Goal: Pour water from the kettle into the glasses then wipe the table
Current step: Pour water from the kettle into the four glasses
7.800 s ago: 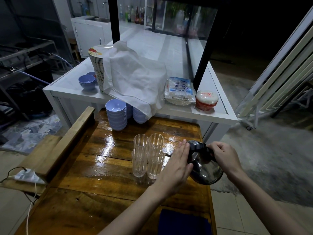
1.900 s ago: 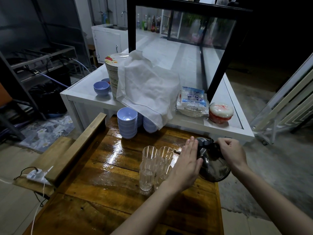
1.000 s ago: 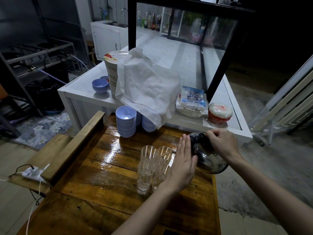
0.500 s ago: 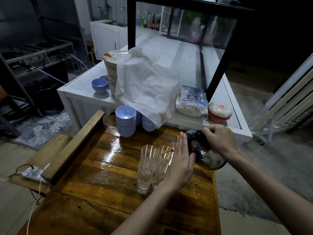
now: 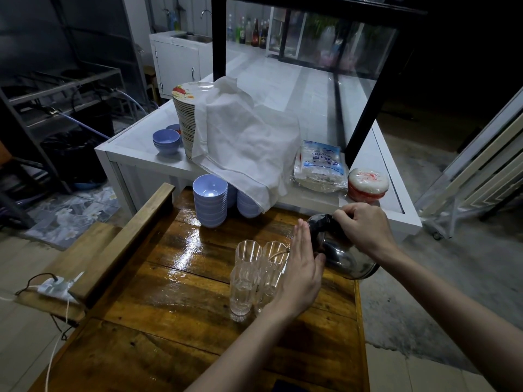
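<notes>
A shiny metal kettle (image 5: 343,257) is tilted to the left over the right side of the wet wooden table (image 5: 158,306), its thin spout over the rim of a back glass. My right hand (image 5: 363,226) grips its black handle from above. My left hand (image 5: 301,271) lies flat with fingers straight against the kettle's left side, hiding part of the glasses. Several clear ribbed glasses (image 5: 246,274) stand bunched together mid-table; the front left one holds a little water.
Stacks of lilac bowls (image 5: 210,200) stand at the table's far edge. Behind is a white counter (image 5: 133,148) with a plate stack under a white cloth (image 5: 243,140), a plastic packet (image 5: 321,166) and a red-lidded tub (image 5: 367,182). A power strip (image 5: 58,285) lies on the left bench.
The kettle has risen and tipped further left toward the glasses, with my right hand moving up and left on the handle. My left hand stays flat against its side.
</notes>
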`<state>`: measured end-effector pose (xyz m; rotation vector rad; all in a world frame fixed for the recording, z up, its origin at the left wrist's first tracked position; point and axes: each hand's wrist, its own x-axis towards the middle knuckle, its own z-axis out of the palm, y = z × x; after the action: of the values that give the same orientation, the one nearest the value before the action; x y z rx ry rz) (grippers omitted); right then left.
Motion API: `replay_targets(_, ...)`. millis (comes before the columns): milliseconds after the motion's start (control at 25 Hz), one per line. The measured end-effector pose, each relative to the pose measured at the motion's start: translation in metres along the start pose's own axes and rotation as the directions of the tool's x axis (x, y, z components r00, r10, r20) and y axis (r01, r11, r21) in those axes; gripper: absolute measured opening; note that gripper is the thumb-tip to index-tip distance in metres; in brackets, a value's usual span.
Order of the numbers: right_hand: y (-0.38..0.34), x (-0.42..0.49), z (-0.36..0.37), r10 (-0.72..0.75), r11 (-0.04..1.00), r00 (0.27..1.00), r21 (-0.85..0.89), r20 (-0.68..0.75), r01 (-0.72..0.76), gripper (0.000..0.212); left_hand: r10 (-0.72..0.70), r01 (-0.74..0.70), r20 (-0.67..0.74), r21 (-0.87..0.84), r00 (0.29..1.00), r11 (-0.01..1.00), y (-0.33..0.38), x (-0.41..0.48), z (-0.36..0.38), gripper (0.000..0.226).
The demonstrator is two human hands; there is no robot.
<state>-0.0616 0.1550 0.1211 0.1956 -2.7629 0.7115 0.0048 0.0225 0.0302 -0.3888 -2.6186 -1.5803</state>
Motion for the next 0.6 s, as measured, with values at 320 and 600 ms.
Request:
replay_targets(320, -0.0037, 0.0, -0.0006, -0.031, 0.999, 0.999, -0.006, -0.012, 0.031, 0.036, -0.003, 0.003, 0.012, -0.005, 1.0, 1.0, 0.003, -0.0013, -0.0032, 0.064)
replay_targets(600, -0.0082, -0.0029, -0.002, -0.061, 0.998, 0.998, -0.008, -0.026, 0.061, 0.039, 0.002, -0.002, -0.002, -0.021, 1.0, 1.0, 0.0048, -0.0009, -0.006, 0.064)
